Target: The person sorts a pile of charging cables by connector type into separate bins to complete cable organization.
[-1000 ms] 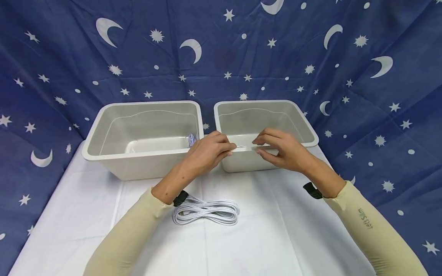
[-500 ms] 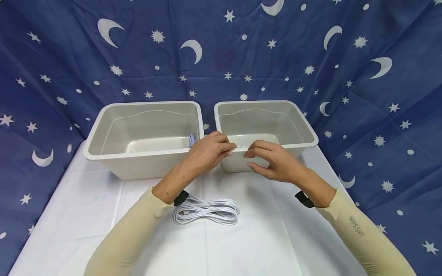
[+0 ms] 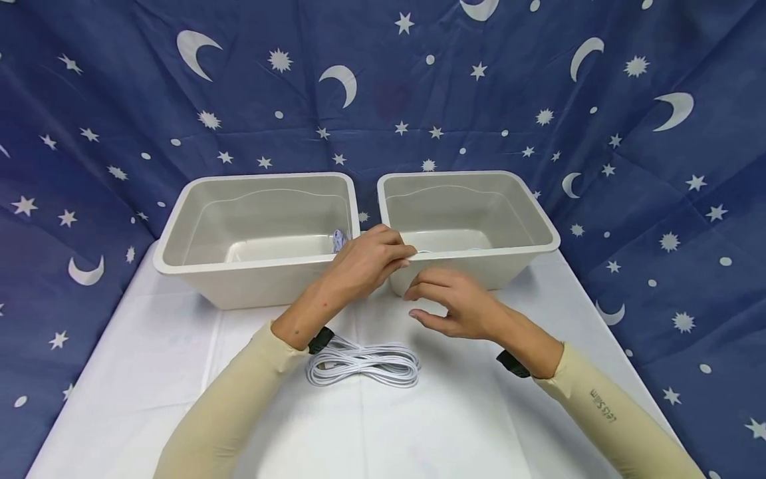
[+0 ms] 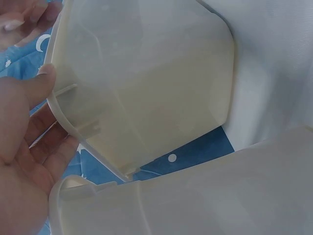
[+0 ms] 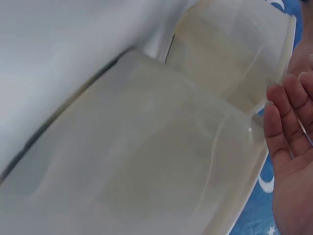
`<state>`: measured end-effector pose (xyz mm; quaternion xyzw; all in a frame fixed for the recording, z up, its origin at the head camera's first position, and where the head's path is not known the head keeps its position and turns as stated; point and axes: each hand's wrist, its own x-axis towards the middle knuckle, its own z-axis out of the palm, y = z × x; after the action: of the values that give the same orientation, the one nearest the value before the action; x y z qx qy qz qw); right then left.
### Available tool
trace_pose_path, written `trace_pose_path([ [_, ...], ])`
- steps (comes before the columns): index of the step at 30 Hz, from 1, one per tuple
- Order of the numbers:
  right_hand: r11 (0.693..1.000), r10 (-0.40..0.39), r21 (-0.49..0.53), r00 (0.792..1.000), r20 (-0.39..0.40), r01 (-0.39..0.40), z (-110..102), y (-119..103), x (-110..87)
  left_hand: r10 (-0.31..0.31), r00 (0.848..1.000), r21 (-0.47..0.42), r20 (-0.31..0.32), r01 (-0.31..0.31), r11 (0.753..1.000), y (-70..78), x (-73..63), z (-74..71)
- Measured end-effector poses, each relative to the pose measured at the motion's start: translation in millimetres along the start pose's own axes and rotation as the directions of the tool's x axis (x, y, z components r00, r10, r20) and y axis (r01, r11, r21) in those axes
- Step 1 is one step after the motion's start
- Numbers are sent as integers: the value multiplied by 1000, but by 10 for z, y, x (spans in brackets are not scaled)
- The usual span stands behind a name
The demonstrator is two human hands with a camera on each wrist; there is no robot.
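In the head view my left hand is at the near left corner of the right grey plastic bin. The left wrist view shows its thumb on the outside of that bin's rim and the other fingers curled behind it, so it grips the rim. A thin white curve shows just inside the rim beside these fingertips. My right hand is in front of the same bin's near wall, below the rim, holding nothing. Its fingers look nearly straight in the right wrist view.
A second grey bin stands to the left, with a small bluish-white bundle at its inner right side. A coiled white cable lies on the white tablecloth near my left wrist. Behind hangs a blue curtain with stars and moons.
My right hand has come away from the right bin's rim, moving left and toward me. The left hand keeps its place on the rim. The head view has shifted slightly.
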<state>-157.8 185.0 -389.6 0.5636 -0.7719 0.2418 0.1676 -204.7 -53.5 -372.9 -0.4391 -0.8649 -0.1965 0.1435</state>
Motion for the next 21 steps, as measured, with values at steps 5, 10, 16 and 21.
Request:
trace_pose_path([
  [5, 999, 17, -29, 1000, 26, -17, 145, -95, -14, -3, 1000, 2, 1, 3, 1000, 15, 10, 18],
  [10, 999, 5, -43, 998, 58, -2, 349, -191, -2, -11, 1000, 2, 1, 11, 1000, 15, -12, 17],
  [16, 999, -12, -28, 996, 86, 15, 580, -306, 32, -15, 1000, -6, -1, 15, 1000, 13, -33, 3],
  [21, 999, -29, -27, 996, 87, 31, 699, -358, 44, -11, 1000, -17, -9, 10, 1000, 18, 2, 6],
])
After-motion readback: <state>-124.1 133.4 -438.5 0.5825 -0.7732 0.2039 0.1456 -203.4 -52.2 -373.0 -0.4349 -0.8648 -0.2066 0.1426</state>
